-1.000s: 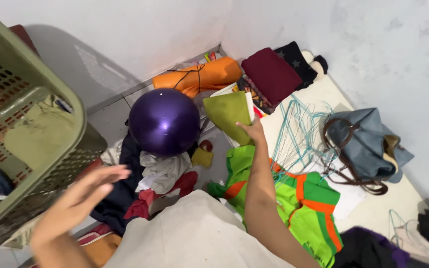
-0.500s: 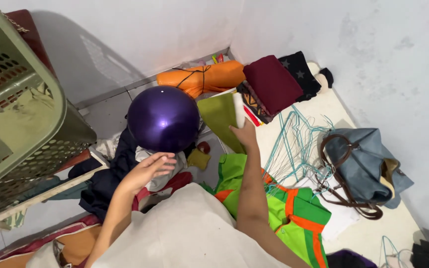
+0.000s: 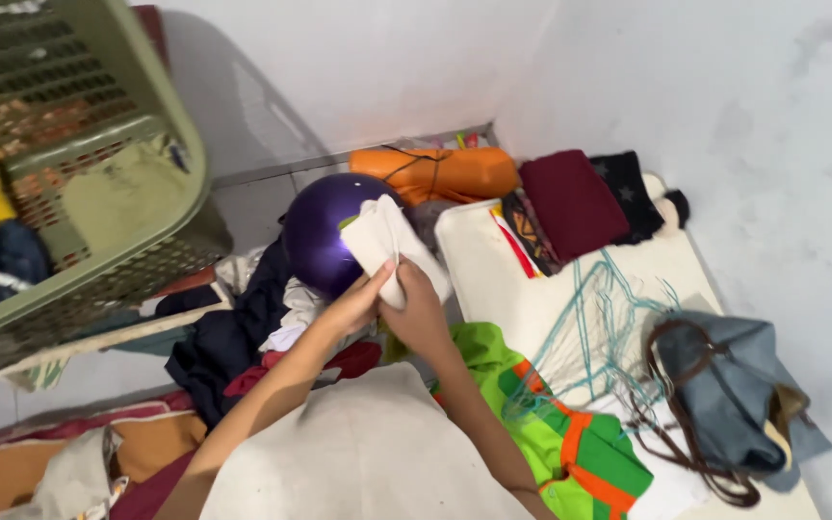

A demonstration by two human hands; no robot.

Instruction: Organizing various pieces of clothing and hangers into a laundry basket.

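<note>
We hold a white cloth (image 3: 392, 246) with both hands. Our left hand (image 3: 356, 306) and right hand (image 3: 416, 310) have their fingers closed on it. The cloth is in front of a purple ball (image 3: 322, 236), above a pile of clothes (image 3: 243, 332). A green basket (image 3: 69, 164) sits to the left.

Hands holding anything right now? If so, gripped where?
Yes. Both the left hand and the right hand grip a folded white cloth at its lower end, in front of the purple ball.
</note>
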